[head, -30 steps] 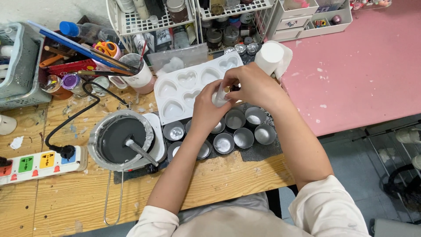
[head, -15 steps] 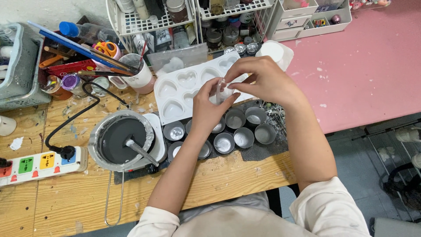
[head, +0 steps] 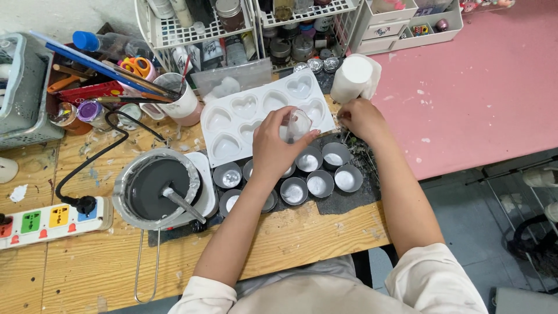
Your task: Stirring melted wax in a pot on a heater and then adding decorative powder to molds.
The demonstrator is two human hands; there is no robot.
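Observation:
My left hand (head: 272,145) grips a small clear glass cup (head: 297,125) and holds it tilted above the white heart-shaped mould tray (head: 232,119). My right hand (head: 361,118) has reached down to the right, its fingers pinched at thin wicks (head: 350,136) lying beside the metal cups; whether it holds one I cannot tell. Several small round metal cups (head: 320,181) stand in two rows on a dark mat (head: 349,200) just below both hands.
A grey pot of melted wax (head: 157,187) with a handle sits on a white hotplate at left. A power strip (head: 46,218) lies far left. A white roll (head: 352,78), wire racks of jars (head: 232,23) and a cup of brushes (head: 177,96) stand behind. A pink table (head: 476,81) is at right.
My right hand let go of the glass cup and moved right and down to the wicks. My left hand kept the cup, which is now tilted over the mould tray.

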